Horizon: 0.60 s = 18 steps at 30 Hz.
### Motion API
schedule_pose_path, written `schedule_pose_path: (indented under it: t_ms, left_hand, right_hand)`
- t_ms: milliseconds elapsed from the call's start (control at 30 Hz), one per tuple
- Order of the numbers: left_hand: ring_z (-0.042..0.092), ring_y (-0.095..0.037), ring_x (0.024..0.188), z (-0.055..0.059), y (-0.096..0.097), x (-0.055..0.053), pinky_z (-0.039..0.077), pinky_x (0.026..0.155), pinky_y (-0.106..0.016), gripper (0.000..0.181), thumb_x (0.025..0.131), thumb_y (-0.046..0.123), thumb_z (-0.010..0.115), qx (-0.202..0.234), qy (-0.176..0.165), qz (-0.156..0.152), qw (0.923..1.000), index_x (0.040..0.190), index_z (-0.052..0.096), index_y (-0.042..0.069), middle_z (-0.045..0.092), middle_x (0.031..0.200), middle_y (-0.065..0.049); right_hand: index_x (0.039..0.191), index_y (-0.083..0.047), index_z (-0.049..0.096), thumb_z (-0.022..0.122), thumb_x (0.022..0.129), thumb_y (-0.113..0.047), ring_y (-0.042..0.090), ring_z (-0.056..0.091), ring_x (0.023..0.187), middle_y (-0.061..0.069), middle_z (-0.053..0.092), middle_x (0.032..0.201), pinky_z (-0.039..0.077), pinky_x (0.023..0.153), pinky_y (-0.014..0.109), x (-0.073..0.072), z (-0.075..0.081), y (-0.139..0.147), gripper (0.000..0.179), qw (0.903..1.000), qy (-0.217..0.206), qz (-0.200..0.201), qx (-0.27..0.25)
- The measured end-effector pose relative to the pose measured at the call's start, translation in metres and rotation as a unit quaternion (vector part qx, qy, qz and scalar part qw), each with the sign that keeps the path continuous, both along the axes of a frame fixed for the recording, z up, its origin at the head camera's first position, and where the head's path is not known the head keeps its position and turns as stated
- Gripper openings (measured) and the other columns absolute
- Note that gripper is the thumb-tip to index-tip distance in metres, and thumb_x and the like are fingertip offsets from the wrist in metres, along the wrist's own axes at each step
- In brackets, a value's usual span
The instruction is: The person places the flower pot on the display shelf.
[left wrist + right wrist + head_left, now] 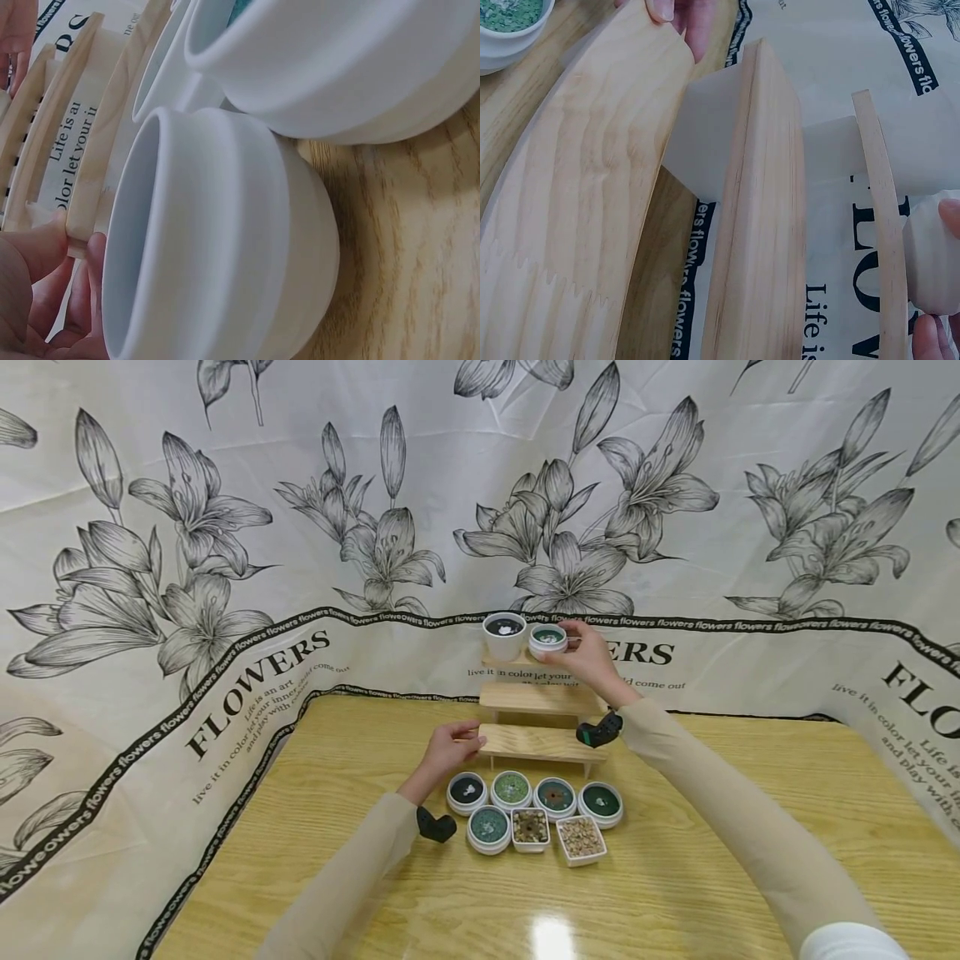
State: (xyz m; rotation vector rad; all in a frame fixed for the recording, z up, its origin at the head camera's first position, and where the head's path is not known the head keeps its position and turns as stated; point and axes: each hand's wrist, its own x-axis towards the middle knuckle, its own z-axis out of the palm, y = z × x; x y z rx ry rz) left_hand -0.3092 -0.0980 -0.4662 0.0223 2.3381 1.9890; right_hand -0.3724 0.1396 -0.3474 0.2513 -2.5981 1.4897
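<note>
A three-tier wooden stand [537, 742] rises behind a group of small pots. My right hand [591, 658] holds a small round white pot [549, 649] with a dark green top surface at the highest tier. In the right wrist view that pot [931, 251] is right at the top board, fingers around its side. A taller white cup [504, 647] with a dark top stands just left of it. My left hand [448, 749] pinches the left end of the lowest board [88, 180] between thumb and fingers.
In front of the stand are several round white pots [489, 846] with green or dark tops. Two square white dishes stand with them, one with mixed pebbles [530, 827], one with tan gravel [581, 837]. A flower-print cloth [375, 647] hangs behind the wooden table [712, 860].
</note>
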Motion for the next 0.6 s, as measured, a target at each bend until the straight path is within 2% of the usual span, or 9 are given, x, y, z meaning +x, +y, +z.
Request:
schedule_pose_path:
  t_ms: [133, 267, 600]
  left_hand:
    - [0.058, -0.006, 0.070, 0.001, 0.000, 0.000, 0.061, 0.071, -0.030, 0.037, 0.088, 0.001, 0.067, 0.001, -0.002, 0.001, 1.0000, 0.123, 0.061, -0.008, 0.064, 0.107, -0.023]
    - [0.058, -0.006, 0.068, 0.000, 0.000, 0.000, 0.061, 0.071, -0.031, 0.036, 0.088, 0.000, 0.066, 0.004, -0.002, 0.002, 1.0000, 0.123, 0.061, -0.008, 0.063, 0.107, -0.024]
    - [0.058, -0.006, 0.067, -0.001, 0.000, 0.000, 0.061, 0.070, -0.030, 0.036, 0.088, 0.001, 0.067, 0.002, 0.000, 0.001, 1.0000, 0.122, 0.061, -0.008, 0.064, 0.108, -0.025]
  right_hand:
    - [0.141, 0.002, 0.041, 0.075, 0.082, -0.014, 0.036, 0.053, 0.114, 0.023, 0.051, 0.131, 0.047, 0.096, 0.043, 0.000, 0.000, 0.000, 0.069, 0.9999, 0.008, 0.000, 0.011]
    - [0.141, 0.003, 0.040, 0.075, 0.082, -0.014, 0.037, 0.053, 0.116, 0.024, 0.050, 0.132, 0.047, 0.099, 0.044, 0.000, 0.000, 0.001, 0.070, 0.9999, 0.014, 0.002, 0.004]
    - [0.139, -0.001, 0.042, 0.076, 0.081, -0.011, 0.039, 0.050, 0.117, 0.023, 0.046, 0.134, 0.049, 0.099, 0.048, 0.013, -0.006, 0.012, 0.068, 0.9989, 0.044, -0.014, 0.002]
